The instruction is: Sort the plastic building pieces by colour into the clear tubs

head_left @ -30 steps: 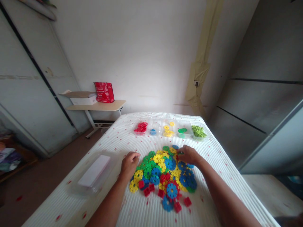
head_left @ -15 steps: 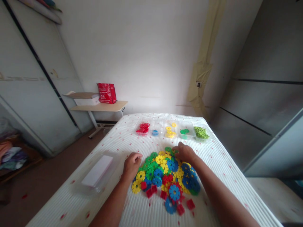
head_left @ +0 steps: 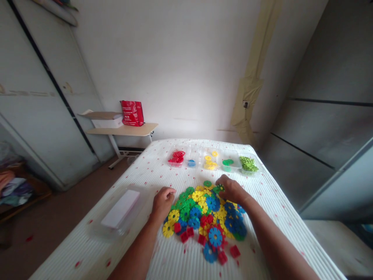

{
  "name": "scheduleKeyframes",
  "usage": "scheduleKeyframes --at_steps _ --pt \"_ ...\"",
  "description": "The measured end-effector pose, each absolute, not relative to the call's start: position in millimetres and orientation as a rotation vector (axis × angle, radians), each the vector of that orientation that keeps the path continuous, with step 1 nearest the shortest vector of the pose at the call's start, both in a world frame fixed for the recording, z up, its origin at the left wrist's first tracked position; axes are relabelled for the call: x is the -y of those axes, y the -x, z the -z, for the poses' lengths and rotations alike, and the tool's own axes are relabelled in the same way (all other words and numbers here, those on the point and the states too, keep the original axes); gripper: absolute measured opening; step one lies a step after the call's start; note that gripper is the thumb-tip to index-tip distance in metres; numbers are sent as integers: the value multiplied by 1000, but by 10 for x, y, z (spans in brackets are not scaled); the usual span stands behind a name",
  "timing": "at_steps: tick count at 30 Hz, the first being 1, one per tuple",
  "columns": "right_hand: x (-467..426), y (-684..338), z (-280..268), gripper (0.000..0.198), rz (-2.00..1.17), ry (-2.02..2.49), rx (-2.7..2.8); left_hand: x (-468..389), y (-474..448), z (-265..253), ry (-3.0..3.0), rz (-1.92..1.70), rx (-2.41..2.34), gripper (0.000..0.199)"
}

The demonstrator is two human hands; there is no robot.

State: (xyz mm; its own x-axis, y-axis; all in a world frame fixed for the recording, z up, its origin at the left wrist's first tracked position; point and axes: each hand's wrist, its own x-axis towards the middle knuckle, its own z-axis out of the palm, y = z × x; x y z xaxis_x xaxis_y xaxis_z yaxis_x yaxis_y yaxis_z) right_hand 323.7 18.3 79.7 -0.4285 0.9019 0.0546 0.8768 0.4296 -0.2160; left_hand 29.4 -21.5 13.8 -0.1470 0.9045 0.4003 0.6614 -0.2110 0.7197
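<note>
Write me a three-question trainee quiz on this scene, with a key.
1. True or false: the red bag stands on the side table.
2. What colour are the pieces in the rightmost clear container?
A) blue
B) light green
C) red
3. Fill in: the ____ hand is at the far edge of the mixed pile.

Key:
1. True.
2. B.
3. Right; the left hand is beside the pile's left edge, the right hand at its far edge.
</note>
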Motion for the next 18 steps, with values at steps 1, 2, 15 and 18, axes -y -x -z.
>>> scheduleKeyframes --at_steps 1,2,15,18 --pt "-189 -3211 -770 38 -239 1562 2536 216 -294 -141 -1850 -1281 -1776 20" --pt "-196 -3189 -739 38 -243 1555 2559 217 -294 -144 -1852 -1277 -1776 20" --pt "-255 -3181 -620 37 -236 1612 2592 217 -294 -153 -1854 -1273 -1780 20" --pt "-281 -3204 -662 30 -243 1565 2541 214 -294 -148 -1853 -1274 -1775 20"
